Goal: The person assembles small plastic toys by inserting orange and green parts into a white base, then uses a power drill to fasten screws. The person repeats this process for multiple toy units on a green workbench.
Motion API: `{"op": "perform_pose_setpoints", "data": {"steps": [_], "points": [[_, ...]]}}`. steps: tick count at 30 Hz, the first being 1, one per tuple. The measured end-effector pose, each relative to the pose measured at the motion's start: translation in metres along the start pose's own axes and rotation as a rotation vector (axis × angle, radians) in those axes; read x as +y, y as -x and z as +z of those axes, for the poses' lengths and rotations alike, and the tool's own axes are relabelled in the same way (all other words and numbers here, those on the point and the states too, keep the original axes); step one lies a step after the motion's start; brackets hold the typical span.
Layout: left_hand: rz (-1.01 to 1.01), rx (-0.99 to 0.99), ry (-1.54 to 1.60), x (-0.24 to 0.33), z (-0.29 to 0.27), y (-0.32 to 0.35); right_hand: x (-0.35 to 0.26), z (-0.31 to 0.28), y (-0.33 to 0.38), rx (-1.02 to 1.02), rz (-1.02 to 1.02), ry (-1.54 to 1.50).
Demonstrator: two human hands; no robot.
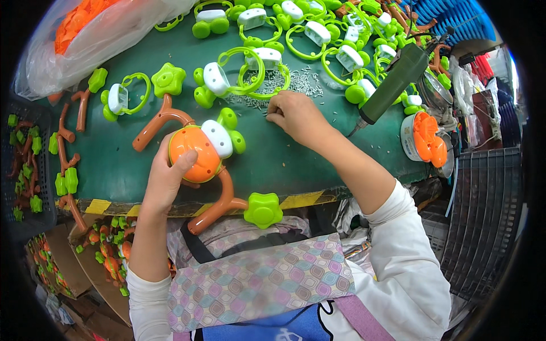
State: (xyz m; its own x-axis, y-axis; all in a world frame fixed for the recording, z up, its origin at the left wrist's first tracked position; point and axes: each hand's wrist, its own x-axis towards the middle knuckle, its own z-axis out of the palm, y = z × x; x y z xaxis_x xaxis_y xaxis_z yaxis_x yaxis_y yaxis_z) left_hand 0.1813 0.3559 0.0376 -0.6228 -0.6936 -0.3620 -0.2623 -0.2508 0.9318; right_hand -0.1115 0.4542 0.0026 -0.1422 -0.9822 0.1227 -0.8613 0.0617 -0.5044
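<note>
My left hand is closed around a plastic toy at the table's near edge. The toy has a round orange body, a white piece with green knobs, and brown forked branches ending in green star-shaped knobs. To the right, my right hand is over the table with thumb and fingers pinched together. Whatever is between those fingertips is too small to make out. Just beyond them lies a scattered pile of small silver screws. A green ring with a white block rests beside the pile.
A dark green electric screwdriver hangs tip down on the right. Beyond it stands a tub of orange parts. Many green rings cover the far side. A plastic bag with orange parts and a dark crate of branches are on the left.
</note>
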Motion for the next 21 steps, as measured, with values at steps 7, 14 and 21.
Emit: {"op": "perform_pose_setpoints", "data": {"steps": [7, 14, 21], "points": [[0.109, 0.07, 0.077, -0.008, 0.005, 0.0, -0.05, -0.018, 0.018, -0.199, 0.019, -0.439], [0.112, 0.059, 0.072, -0.006, 0.005, 0.0, -0.121, 0.017, 0.027, -0.27, 0.301, -1.096], [0.108, 0.076, 0.067, -0.011, 0.002, -0.002, -0.124, 0.028, 0.029, 0.029, 0.126, -0.66]]}}
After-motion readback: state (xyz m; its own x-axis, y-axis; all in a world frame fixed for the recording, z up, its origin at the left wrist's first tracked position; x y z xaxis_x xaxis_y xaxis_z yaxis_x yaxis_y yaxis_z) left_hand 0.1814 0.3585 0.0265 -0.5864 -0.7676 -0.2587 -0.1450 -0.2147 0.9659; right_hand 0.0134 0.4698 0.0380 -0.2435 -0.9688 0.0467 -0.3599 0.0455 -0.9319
